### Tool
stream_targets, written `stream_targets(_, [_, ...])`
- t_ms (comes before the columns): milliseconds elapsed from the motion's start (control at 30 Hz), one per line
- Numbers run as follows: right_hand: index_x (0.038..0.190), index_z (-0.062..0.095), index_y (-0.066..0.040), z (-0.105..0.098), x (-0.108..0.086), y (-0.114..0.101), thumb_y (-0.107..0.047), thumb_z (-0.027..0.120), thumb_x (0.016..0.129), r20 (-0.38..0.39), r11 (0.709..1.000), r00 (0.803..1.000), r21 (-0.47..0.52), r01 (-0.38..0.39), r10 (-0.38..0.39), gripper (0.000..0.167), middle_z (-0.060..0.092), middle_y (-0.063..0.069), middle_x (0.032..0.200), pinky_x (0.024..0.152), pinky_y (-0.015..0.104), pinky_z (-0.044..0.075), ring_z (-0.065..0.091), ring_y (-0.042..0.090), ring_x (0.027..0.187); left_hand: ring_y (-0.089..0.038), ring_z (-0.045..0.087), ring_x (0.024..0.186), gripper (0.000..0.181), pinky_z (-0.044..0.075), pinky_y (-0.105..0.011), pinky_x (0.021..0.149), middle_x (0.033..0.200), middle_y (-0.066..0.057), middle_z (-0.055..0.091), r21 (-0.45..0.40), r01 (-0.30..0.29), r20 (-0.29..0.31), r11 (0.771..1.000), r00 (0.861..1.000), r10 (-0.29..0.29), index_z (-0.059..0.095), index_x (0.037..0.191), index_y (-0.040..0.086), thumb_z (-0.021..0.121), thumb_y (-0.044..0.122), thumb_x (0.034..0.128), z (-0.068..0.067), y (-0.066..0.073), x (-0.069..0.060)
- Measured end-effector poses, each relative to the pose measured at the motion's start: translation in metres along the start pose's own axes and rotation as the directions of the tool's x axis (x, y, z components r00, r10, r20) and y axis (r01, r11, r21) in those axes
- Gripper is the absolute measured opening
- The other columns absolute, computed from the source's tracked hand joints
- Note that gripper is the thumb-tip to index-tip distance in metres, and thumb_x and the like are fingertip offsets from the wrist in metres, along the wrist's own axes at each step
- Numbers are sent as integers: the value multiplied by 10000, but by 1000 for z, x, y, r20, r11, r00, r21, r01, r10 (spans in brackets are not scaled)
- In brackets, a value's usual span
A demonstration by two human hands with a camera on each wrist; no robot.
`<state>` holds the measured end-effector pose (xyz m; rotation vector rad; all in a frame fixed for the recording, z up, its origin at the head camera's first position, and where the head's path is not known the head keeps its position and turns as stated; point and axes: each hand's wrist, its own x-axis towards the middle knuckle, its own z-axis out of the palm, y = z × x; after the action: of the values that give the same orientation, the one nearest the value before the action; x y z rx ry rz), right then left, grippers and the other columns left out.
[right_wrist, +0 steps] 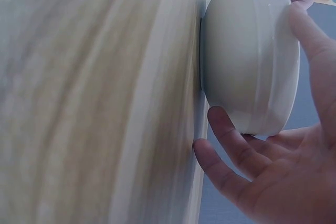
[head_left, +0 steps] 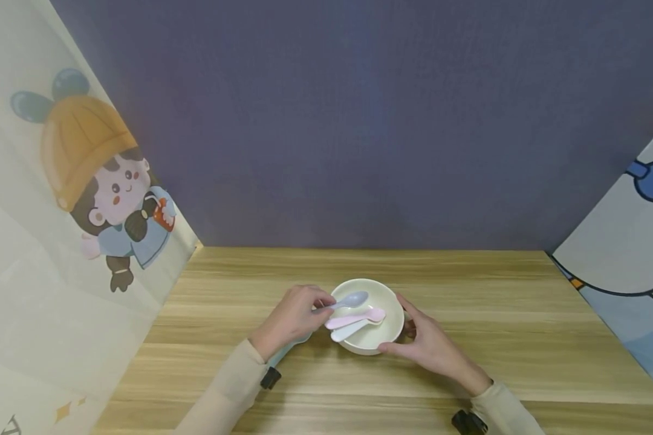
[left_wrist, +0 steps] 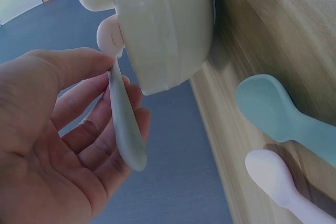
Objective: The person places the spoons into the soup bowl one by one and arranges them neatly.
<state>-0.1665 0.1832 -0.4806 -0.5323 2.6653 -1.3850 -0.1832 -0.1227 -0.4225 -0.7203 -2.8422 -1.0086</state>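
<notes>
A cream bowl [head_left: 394, 302] stands on the table, with a pink spoon [head_left: 354, 320] and a white spoon [head_left: 348, 331] leaning in it, their handles over its left rim. My left hand [head_left: 299, 314] pinches a greyish-lavender spoon [head_left: 355, 299] between thumb and fingertips, its bowl end above the cream bowl. The spoon's handle [left_wrist: 126, 129] points back into the palm in the left wrist view. My right hand [head_left: 427, 344] holds the cream bowl's right side, thumb at the front rim and index finger behind. In the right wrist view, two lower fingers [right_wrist: 226, 174] spread apart beside it.
On the wooden table [head_left: 239, 278], a teal spoon [left_wrist: 262, 106] and a pale lilac spoon [left_wrist: 270, 174] lie near my left wrist. In the head view my left arm partly covers the teal one. A dark panel [head_left: 359, 121] rises behind the table, with printed sheets [head_left: 16, 241] at the sides.
</notes>
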Motion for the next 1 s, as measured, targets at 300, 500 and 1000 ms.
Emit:
stream_targets(300, [1651,277,39,0,-1,-1,-465,961,755,-3,1000,1000,-9,0,0,1235,705,186,1337,898,269,608,729,104,984,-100,701,837,147,571,-252,763,963,-10,791,16,-9,-2,1000,1000,10,834,1071,94,759,131,950,2,3,1])
stream_targets(500, [1662,268,17,2,0,2,-468,960,757,-8,1000,1000,-13,4,-4,1238,722,149,1299,895,262,606,733,94,969,-97,700,835,138,560,-256,761,956,-9,796,18,-20,-10,1000,1000,20,837,1060,100,759,134,951,3,3,2])
stream_targets(1000, [1649,287,34,-3,-1,-4,-460,952,774,-9,999,1000,-52,15,-16,1205,745,98,1195,848,270,585,693,65,911,-95,705,856,145,561,-251,778,992,0,804,36,-18,15,999,1000,18,839,1070,121,774,178,954,4,10,7])
